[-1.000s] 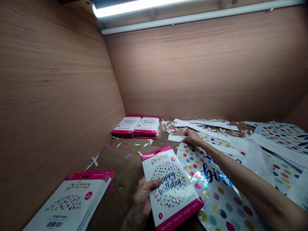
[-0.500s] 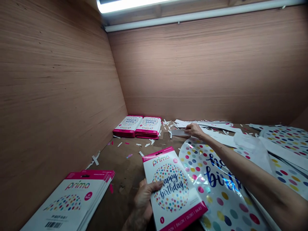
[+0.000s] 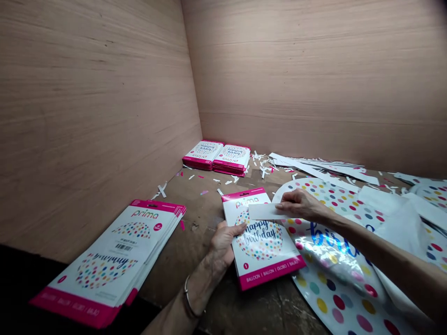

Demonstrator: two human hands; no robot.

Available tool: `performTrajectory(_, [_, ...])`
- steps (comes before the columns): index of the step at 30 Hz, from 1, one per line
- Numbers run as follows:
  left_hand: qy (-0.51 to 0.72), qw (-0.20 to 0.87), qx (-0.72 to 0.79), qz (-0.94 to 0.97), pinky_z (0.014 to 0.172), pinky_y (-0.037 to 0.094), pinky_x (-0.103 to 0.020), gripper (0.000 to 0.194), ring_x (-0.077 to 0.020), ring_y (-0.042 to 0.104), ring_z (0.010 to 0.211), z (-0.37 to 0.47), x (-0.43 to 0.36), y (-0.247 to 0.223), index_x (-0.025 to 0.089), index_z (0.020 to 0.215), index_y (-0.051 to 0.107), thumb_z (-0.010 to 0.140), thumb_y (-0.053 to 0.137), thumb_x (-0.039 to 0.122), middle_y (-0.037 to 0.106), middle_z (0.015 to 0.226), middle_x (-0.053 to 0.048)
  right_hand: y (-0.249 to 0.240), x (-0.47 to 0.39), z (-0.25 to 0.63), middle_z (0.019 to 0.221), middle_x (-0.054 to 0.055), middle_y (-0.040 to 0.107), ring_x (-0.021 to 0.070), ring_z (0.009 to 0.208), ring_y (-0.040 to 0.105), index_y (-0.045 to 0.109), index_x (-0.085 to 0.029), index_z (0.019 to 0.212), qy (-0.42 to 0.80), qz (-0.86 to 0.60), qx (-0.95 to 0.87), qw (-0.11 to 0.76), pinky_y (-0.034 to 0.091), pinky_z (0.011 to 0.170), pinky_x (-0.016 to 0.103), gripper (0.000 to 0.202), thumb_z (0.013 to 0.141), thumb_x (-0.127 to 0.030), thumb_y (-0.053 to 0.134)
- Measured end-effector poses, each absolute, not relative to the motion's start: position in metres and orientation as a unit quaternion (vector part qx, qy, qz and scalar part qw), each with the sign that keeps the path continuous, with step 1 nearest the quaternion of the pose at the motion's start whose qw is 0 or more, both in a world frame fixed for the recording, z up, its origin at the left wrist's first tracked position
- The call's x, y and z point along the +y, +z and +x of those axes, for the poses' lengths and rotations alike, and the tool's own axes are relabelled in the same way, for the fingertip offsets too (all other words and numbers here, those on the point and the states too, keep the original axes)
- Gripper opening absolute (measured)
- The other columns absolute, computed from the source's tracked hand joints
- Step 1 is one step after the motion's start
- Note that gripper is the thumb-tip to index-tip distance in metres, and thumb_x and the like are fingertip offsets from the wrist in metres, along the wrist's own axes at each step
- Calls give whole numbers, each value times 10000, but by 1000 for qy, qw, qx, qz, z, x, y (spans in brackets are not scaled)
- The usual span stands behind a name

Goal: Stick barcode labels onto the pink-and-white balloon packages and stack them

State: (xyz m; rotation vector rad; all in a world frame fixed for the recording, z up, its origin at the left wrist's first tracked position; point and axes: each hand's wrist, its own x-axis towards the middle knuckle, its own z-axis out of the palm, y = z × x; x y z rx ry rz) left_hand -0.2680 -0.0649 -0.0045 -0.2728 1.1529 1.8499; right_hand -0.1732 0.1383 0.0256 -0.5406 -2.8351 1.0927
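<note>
My left hand [image 3: 223, 244] grips a pink-and-white "happy birthday" balloon packet [image 3: 260, 251] by its left edge, thumb across the front. Between the thumb and fingers of my right hand [image 3: 300, 204] is a white paper strip [image 3: 265, 211], which lies over the upper part of the packet's front. Whether the strip touches the packet I cannot tell. Under my right forearm spreads a flat, shiny balloon [image 3: 335, 279] with coloured dots and blue lettering.
Open-flat packets [image 3: 118, 256] are piled at the left edge of the table. Two stacks of packets [image 3: 232, 158] sit in the back corner. White strips [image 3: 324, 170] and paper scraps [image 3: 263, 172] litter the back. Wooden panels [image 3: 296, 83] enclose the table.
My right hand has brought the white strip from the back of the table over the packet. The packet stays in my left hand. The view has tilted down.
</note>
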Motion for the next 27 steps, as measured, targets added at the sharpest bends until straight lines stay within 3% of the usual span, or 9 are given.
performTrajectory(7, [753,448,468,-113,838,475,-494,325,-342,632,890,-268,-65,-5,53,888,592,580,656,-26,699,826,-159,21,129,-175,477,-37,387,80,454,317,481,-165,529,380,-160,-911,7,215,442,234,339,718,-445,511])
performTrajectory(13, [758,446,464,-106,831,479,-484,330,-336,638,868,-269,-66,-9,61,868,595,558,689,-7,700,814,-150,27,126,-177,492,-26,431,90,484,354,521,-162,535,331,-136,-933,-26,230,454,231,296,698,-408,544])
performTrajectory(23, [758,465,449,-87,838,475,-476,414,-330,636,877,-267,-67,-8,53,978,580,575,645,-20,697,859,-162,32,119,-181,491,-20,468,95,484,378,578,-163,563,304,-128,-943,-43,235,470,236,237,701,-356,570])
performTrajectory(27, [763,459,451,-59,859,468,-474,450,-320,639,880,-268,-68,-3,60,1011,579,574,610,-44,700,866,-146,33,120,-179,539,-17,489,100,509,403,580,-170,601,299,-117,-947,-11,240,481,234,280,735,-415,555])
